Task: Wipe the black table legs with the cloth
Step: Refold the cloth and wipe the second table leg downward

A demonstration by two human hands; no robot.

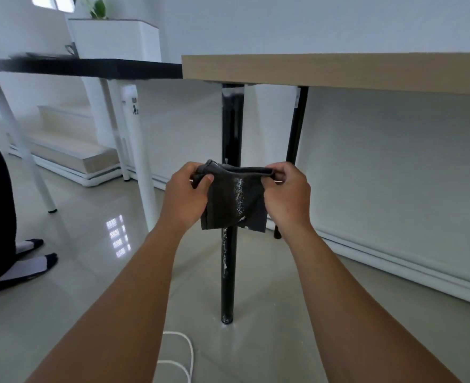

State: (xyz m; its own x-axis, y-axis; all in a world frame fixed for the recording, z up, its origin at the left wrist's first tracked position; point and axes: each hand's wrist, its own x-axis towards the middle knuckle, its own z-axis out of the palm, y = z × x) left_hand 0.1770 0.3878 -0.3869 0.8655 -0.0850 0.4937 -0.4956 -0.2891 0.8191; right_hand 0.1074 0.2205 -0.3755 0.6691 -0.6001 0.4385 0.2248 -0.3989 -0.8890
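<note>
the dark grey cloth [232, 200] hangs in front of the near black leg [229, 272], smeared with a whitish streak. no writing on it can be read. the left hand [185, 193] and right hand [286, 194] each pinch a top corner, forearms stretched forward. a second black leg [296, 125] stands behind, under the wooden counter [338, 71]. a white cable [184, 352] lies on the floor.

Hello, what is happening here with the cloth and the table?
A person holds a dark grey cloth stretched between the left hand and the right hand, in front of the near black leg of a wooden-topped table. The cloth has a whitish streak, and the leg shows whitish marks. A second black leg stands behind.
</note>
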